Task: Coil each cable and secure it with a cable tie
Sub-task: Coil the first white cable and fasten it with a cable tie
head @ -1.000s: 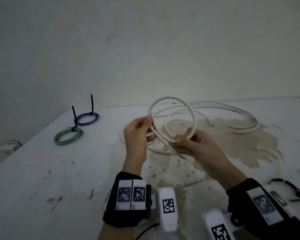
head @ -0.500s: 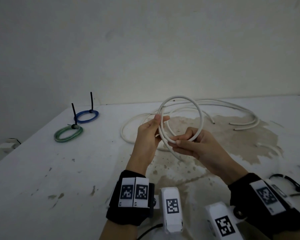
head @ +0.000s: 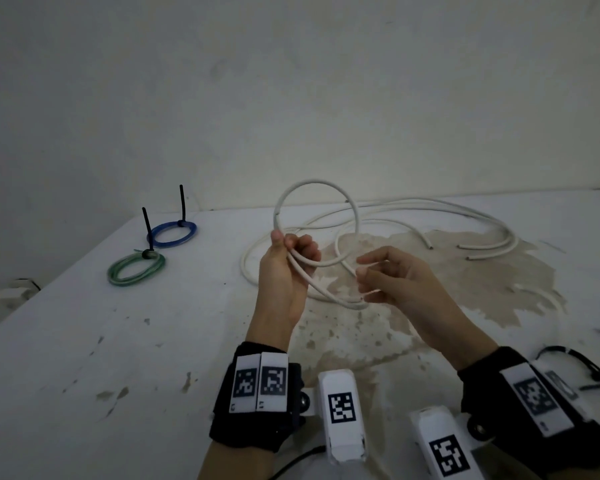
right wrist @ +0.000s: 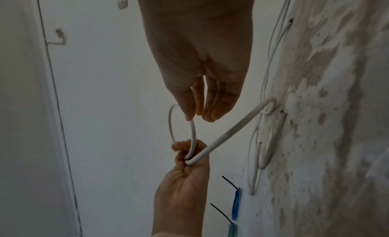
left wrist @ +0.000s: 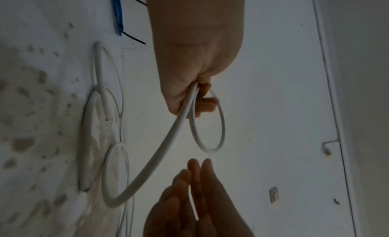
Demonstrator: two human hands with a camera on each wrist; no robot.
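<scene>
White cable: you hold its first loop upright above the table, ring standing on edge in front of you. The crossing of the loop sits at its lower left, in your left hand.
Free run: from that crossing the cable slopes down and to your right, bends just above the table below your right hand, then trails away across the far side of the table among other loose white lengths. I cannot tell which length is which out there.
Left hand: fingers and thumb curled tight on the two strands where they cross; the left wrist view shows both strands leaving the fist side by side.
Right hand: fingers relaxed and spread, holding nothing, just right of the loop and just above the sloping run. In the right wrist view the fingertips sit against the loop's rim; I cannot tell if they touch.
Relation that matters: the slack lies to your right and below, its long axis running from the left fist toward the right hand, so the right hand is the nearer one to gather the following turn, by my judgement.
Blue coil and green coil: already tied, far left, well apart from both hands.
Black cable ties: on the table by your right wrist.
</scene>
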